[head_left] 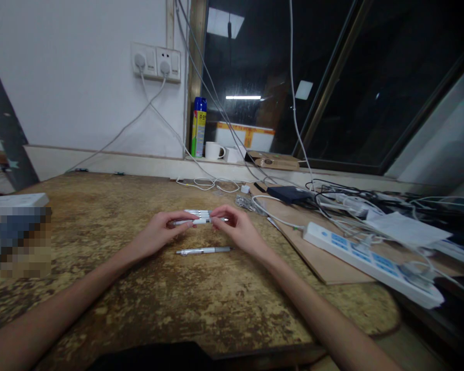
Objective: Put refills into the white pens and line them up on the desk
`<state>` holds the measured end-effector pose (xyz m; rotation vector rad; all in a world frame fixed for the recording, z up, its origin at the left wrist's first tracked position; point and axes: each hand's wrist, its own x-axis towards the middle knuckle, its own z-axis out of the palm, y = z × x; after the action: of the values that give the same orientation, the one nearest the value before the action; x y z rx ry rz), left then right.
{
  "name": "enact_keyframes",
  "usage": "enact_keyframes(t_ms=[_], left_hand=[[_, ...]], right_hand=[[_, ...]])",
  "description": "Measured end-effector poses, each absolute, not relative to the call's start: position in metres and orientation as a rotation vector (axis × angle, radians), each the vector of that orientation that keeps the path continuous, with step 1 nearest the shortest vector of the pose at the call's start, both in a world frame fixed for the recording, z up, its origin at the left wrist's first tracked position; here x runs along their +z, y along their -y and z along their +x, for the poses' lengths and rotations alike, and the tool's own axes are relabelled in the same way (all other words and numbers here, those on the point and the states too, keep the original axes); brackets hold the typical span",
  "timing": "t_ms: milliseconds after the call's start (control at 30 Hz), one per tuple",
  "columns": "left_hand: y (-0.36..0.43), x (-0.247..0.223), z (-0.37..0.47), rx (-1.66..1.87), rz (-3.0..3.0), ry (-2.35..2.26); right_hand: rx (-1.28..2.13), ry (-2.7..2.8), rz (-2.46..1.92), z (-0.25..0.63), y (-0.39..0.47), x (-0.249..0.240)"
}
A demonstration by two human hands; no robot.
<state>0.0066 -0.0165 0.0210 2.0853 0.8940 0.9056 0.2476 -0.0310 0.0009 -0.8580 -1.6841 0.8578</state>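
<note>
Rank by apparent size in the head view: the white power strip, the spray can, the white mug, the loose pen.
1. white power strip
2. loose pen and spray can: similar length, can is farther away, so unsure
3. white mug

A power strip point(371, 260) lies on a board point(317, 247) right of the worktop point(201, 309); behind it, on the sill, a spray can point(198, 127) and mug point(214, 150).

Single head-worn view, looking forward and down, close over worn table point(201, 304), facing window wall.
</note>
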Motion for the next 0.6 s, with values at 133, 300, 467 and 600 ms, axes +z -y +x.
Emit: enact_keyframes(t_ms=[133, 300, 467, 600], left_hand=[[0.0164, 0.0202, 0.007, 0.896, 2.105, -0.903], [0.0175, 0.021, 0.0076, 0.912, 2.09, -0.901], [0.0196, 0.0223, 0.009, 0.906, 2.073, -0.884], [0.0201, 0.0234, 0.0091, 0.916, 2.077, -0.901]], right_hand=[[0.95, 1.671, -0.888, 0.2473, 0.03, -0.0029], [0.889, 1.754, -0.916, 0.2488, 0.0313, -0.0008], [0.996, 1.745, -0.922, 0.2502, 0.0311, -0.0003], [0.944, 1.757, -0.934, 0.2509, 0.0325, 0.0022]])
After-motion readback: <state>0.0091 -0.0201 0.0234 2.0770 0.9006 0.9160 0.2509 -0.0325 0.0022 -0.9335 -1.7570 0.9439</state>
